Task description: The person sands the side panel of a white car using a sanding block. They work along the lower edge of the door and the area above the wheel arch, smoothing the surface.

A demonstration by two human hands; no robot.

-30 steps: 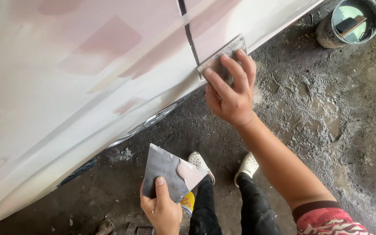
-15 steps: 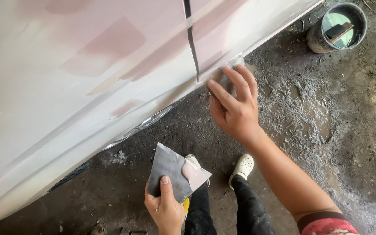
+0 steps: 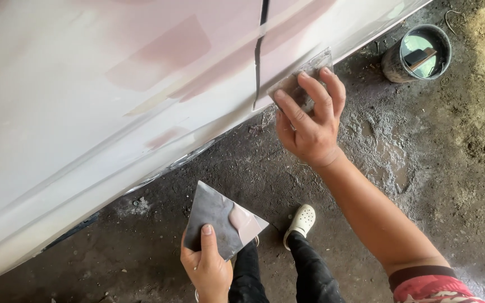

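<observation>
My right hand (image 3: 310, 120) presses a grey sanding sheet (image 3: 298, 78) flat against the lower edge of a white car body panel (image 3: 85, 112), just right of the dark panel gap (image 3: 258, 56). The panel carries pinkish filler patches (image 3: 158, 53). My left hand (image 3: 206, 269) is low in the view, held away from the car, and grips a folded grey sheet of sandpaper (image 3: 217, 219) with a pale smear on one corner. My thumb lies on top of that sheet.
A dark bucket (image 3: 419, 53) with cloudy water and a block in it stands on the dirt floor at upper right. The ground (image 3: 411, 146) under the car is wet and muddy. My legs in black trousers and a white clog (image 3: 301, 221) are below.
My right hand has slid the sanding sheet down along the panel's lower edge and back up. My left hand with the folded sheet stays low, almost unmoved.
</observation>
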